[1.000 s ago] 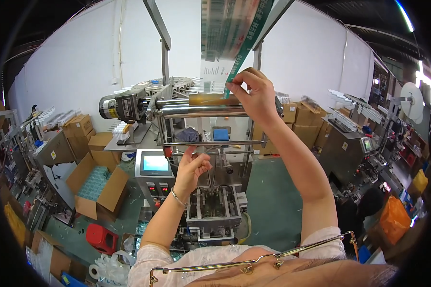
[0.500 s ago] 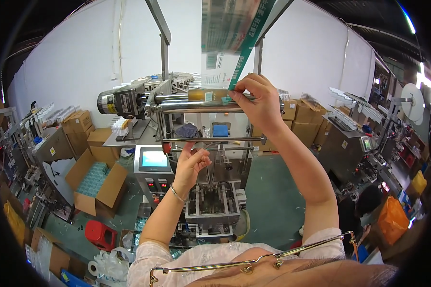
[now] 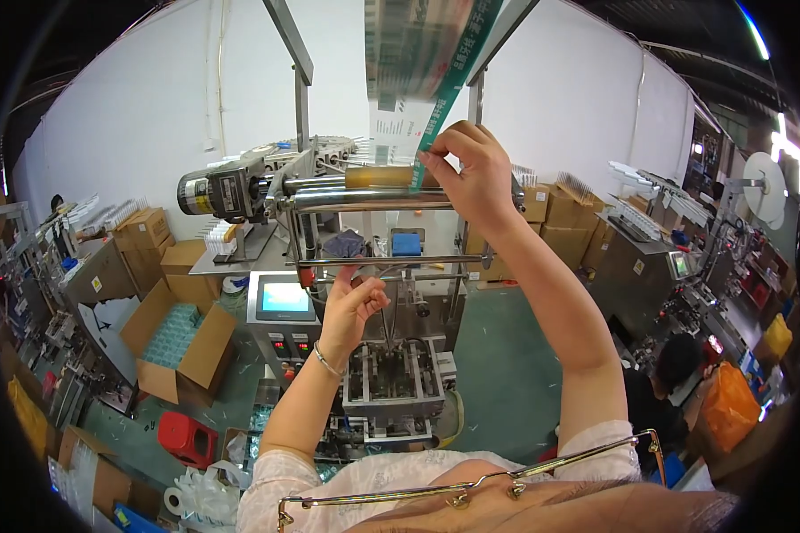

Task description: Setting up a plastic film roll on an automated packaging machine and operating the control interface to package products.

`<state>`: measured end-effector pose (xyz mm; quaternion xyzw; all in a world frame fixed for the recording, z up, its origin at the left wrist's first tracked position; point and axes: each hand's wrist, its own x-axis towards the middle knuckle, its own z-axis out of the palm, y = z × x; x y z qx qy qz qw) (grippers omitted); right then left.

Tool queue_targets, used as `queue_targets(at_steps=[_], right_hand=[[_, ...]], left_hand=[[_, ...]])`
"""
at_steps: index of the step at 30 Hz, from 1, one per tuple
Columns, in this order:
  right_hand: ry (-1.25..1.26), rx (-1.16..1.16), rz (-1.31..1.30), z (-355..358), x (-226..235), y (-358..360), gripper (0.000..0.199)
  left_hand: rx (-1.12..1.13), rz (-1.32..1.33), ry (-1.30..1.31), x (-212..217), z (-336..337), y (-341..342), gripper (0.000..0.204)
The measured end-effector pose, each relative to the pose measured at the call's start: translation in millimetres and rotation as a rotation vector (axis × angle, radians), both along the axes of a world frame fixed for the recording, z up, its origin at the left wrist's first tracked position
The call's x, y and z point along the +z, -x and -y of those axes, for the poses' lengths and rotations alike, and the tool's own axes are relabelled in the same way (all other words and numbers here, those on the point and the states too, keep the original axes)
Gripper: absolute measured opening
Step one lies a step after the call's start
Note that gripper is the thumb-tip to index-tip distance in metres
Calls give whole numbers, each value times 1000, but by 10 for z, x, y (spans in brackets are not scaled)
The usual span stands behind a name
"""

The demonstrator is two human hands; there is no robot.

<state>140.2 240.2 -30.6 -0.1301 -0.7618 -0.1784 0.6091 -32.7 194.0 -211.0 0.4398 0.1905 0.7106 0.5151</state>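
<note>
Thumb and fingers of my right hand (image 3: 473,169) pinch the green edge of a printed plastic film (image 3: 402,115), just above the machine's rollers. The film hangs from above, white with a green band, its upper part blurred. A green strip of it reaches down over the yellowish-brown roller (image 3: 378,177); a shiny metal roller (image 3: 373,197) lies just below. My left hand (image 3: 356,306) is at a thin metal rod (image 3: 418,260), index finger stretched up to it, other fingers loosely bent. Nothing shows in that hand. A dark crumpled cloth (image 3: 345,244) sits just behind the rod.
A motor (image 3: 227,189) juts out left of the rollers. Below stand a lit control screen (image 3: 285,297) and a metal mechanism (image 3: 394,382). An open carton (image 3: 180,342) of teal packets and a red stool (image 3: 187,437) stand left. Another person (image 3: 671,377) is at lower right.
My right hand has moved slightly up and left with the film edge. The printed piece with a barcode on the brown roller is gone from sight. My left hand has barely moved.
</note>
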Motion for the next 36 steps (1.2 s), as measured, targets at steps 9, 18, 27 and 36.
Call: queue_targets(at_steps=[9,18,27,36], right_hand=[[7,17,-28,-101,16,44,10],[-10,6,-12,-108,68,39,9],[11,38,-58,315,-375,-206,46],[370,102,120,-289,-1124,157,14]], left_hand=[[8,16,9,9,18,9,38],[-35,30,-4,42,-6,49,42],[22,4,17,-27,41,51,43],[23,-51,-2,22,11,-25,46]])
